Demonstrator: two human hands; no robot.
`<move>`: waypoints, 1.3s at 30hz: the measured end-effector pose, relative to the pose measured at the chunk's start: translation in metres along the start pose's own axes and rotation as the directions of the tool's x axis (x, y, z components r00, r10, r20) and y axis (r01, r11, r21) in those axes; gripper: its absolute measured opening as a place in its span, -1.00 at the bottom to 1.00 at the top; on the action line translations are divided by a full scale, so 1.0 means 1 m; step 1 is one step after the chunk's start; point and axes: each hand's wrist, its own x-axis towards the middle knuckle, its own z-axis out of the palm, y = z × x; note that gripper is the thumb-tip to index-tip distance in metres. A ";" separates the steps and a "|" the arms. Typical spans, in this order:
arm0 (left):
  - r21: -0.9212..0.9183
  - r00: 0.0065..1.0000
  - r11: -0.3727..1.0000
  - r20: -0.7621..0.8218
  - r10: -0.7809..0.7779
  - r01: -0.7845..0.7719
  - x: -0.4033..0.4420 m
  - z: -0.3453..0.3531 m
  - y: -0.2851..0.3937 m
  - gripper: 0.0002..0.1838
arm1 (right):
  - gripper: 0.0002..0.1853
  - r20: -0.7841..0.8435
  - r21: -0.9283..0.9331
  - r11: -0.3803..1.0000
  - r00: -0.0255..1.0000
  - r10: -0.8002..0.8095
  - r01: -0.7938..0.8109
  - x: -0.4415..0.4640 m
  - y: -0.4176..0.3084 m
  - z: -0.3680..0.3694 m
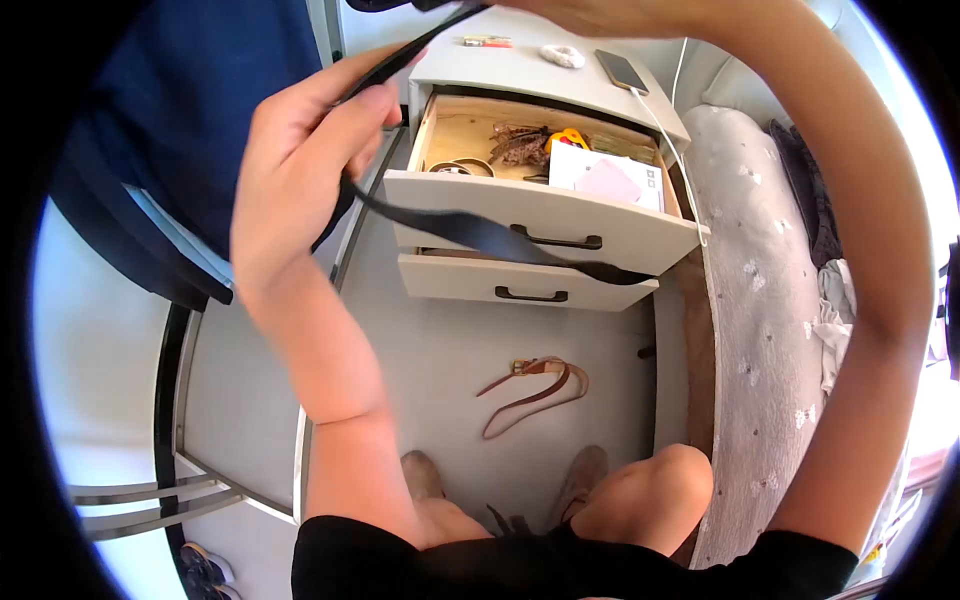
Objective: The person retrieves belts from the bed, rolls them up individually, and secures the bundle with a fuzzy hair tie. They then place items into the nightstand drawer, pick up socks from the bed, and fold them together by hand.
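A long black belt (450, 226) is gripped in my left hand (300, 150), thumb pressed over it. One length hangs from the hand and sweeps right across the open upper drawer's front (440, 192). Another length runs up and right toward my right hand (600, 14), which is cut off by the top edge of view. Its fingers are hidden, so I cannot see its hold on the belt. On the floor between my feet and the nightstand lies a brown belt (535, 402) with a gold-coloured buckle, loosely looped.
Inside the upper drawer are a yellow item (567, 140), a white card (600, 178) and brown coiled things. A phone (621, 70) on a white cable lies on the nightstand (450, 70). The lower drawer (530, 283) is slightly pulled out. Dark clothes (200, 100) hang left; a bed (745, 300) stands right.
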 end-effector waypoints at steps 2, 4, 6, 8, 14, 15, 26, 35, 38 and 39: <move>0.202 0.998 0.978 0.043 0.046 -0.054 -0.013 -0.009 0.018 -0.75 | -0.80 0.201 0.062 0.995 0.977 0.065 -0.079 0.003 -0.013 -0.035; 0.249 0.992 0.961 -0.005 0.125 -0.120 -0.021 -0.015 0.027 -0.74 | -0.79 0.249 0.115 0.989 0.966 0.066 -0.098 0.000 -0.017 -0.047; 0.275 0.986 0.949 -0.012 0.165 -0.156 -0.026 -0.029 0.035 -0.71 | -0.78 0.275 0.158 0.980 0.958 0.077 -0.124 -0.006 -0.019 -0.054; 0.319 0.950 0.899 0.013 0.312 -0.300 -0.026 -0.042 0.029 -0.66 | -0.76 0.284 0.186 0.974 0.956 0.070 -0.127 -0.006 -0.021 -0.056; -0.259 0.833 0.849 0.203 0.514 -0.461 -0.027 -0.078 0.018 -0.61 | -0.67 0.270 0.281 0.953 0.962 0.035 -0.113 0.001 -0.023 -0.054; -0.610 0.830 0.725 0.189 0.525 -0.320 -0.032 -0.082 0.024 -0.66 | -0.66 0.274 0.294 0.949 0.961 0.027 -0.110 0.005 -0.021 -0.054; -0.801 0.860 0.596 0.266 0.436 -0.054 -0.032 -0.078 -0.031 -0.75 | -0.46 0.692 0.612 0.561 0.721 -0.037 -0.558 0.027 0.016 -0.056; -0.177 0.928 0.981 0.348 0.136 -0.077 -0.020 -0.011 -0.020 -0.05 | -0.39 0.508 0.757 -0.514 0.858 0.077 -0.403 -0.039 -0.071 0.029; -0.023 0.965 0.989 0.215 0.149 -0.147 -0.020 0.009 -0.019 -0.33 | -0.27 0.494 0.632 -0.723 0.864 0.098 -0.278 -0.044 -0.103 0.053; 0.096 0.937 0.965 0.280 0.209 -0.244 -0.015 0.001 -0.021 -0.39 | -0.23 0.501 0.567 -0.789 0.860 0.100 -0.239 -0.045 -0.113 0.058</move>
